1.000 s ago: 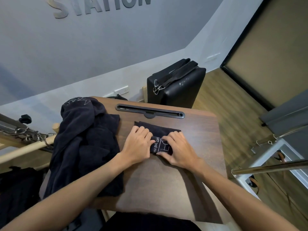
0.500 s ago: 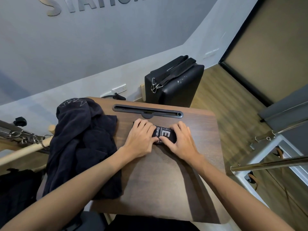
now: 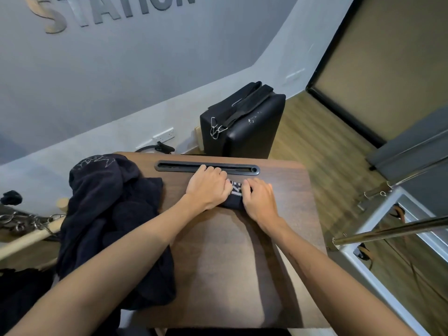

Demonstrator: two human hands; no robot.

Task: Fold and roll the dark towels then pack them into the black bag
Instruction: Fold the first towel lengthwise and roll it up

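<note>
A small dark towel with white lettering (image 3: 235,194) lies rolled up on the brown table (image 3: 242,263), near its far edge. My left hand (image 3: 208,186) grips the roll's left half, fingers curled over its top. My right hand (image 3: 259,198) grips the right half the same way. Only a strip of the roll shows between the hands. A heap of loose dark towels (image 3: 111,224) lies on the table's left side and hangs over its front edge. A black bag (image 3: 244,127) with straps stands on the floor behind the table.
A black slot handle (image 3: 244,170) runs along the table's far edge, just beyond my fingers. A metal frame with a chrome bar (image 3: 388,232) stands to the right. Chains and a wooden bar (image 3: 29,226) lie to the left. A wall socket (image 3: 166,136) sits behind.
Both hands have rolled the towel away from me, from the table's middle toward the slot handle. The flat part of the towel has disappeared into the roll.
</note>
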